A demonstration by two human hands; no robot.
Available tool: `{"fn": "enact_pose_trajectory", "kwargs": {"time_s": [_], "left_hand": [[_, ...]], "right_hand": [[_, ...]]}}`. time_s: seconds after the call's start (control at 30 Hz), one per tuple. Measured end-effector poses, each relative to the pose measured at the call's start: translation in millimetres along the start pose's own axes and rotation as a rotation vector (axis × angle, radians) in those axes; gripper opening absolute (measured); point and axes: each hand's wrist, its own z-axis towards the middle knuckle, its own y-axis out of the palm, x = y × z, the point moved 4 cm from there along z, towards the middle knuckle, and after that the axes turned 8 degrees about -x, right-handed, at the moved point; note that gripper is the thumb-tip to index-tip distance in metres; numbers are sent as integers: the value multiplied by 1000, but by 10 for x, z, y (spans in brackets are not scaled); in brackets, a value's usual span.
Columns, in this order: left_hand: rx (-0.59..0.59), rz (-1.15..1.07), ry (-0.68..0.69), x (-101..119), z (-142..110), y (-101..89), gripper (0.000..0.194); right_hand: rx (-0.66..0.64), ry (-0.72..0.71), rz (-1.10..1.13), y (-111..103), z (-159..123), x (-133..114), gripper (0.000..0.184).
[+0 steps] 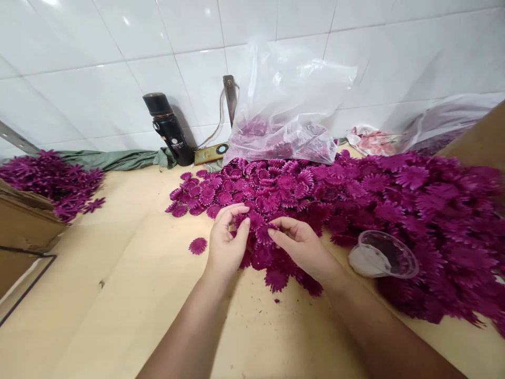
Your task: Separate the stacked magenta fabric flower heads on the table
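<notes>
Over the near edge of a pile of magenta artificial flower pieces, both my hands work close together. My right hand pinches the edge of one magenta flower piece between thumb and fingers. Just left of it, my left hand has its fingers curved, with a gap between thumb and forefinger and nothing visible held there. More flower pieces lie beneath and behind both hands. A single loose flower piece rests on the table left of my left hand.
A clear plastic cup with white contents tilts among flowers at right. Behind stand a plastic bag of flowers and a black bottle. At left, star-shaped magenta pieces are heaped by a cardboard box. White tiles form the wall.
</notes>
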Motion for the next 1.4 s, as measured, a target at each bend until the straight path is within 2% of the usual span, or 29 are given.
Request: {"fn": "enact_pose_trajectory", "kwargs": {"time_s": [0.17, 0.23, 0.33, 0.47, 0.6, 0.73, 0.87, 0.93, 1.0, 1.03, 1.1, 1.17, 1.23, 1.4], "left_hand": [[-113, 159, 251, 210, -117, 78, 10], [-172, 232, 308, 233, -157, 133, 10], [-218, 257, 275, 163, -190, 212, 13], [-217, 147, 139, 44, -180, 250, 18], [-262, 42, 61, 38, -143, 258, 6], [-153, -113, -14, 28, -105, 198, 4], [64, -387, -246, -96, -33, 18, 9], [195, -502, -318, -153, 25, -126, 9], [310, -559, -285, -173, 86, -269, 10], [323, -559, -259, -174, 112, -311, 11], [270, -492, -219, -162, 140, -317, 13], [155, -368, -202, -143, 132, -232, 14], [88, -222, -169, -114, 97, -140, 17], [79, -6, -54, -22, 12, -62, 13]], "right_hand": [[50, 27, -37, -43, 20, 52, 19], [86, 40, -76, -72, 16, 64, 21], [151, 45, -149, -113, 6, 76, 29], [155, 21, -158, -122, 6, 80, 35], [123, 4, -134, -100, 14, 74, 38], [-3, -13, -83, -6, -6, 37, 30], [-154, -42, -46, 102, -64, -48, 14], [-173, -40, -2, 111, -86, -83, 13], [-153, -26, 44, 86, -90, -101, 14], [-130, -20, 57, 62, -85, -103, 15], [-75, -1, 61, 3, -65, -91, 18], [-41, 21, 73, -51, -38, -65, 21], [-22, 39, 103, -96, -16, -38, 23], [70, 24, 28, -190, -4, -26, 28]]}}
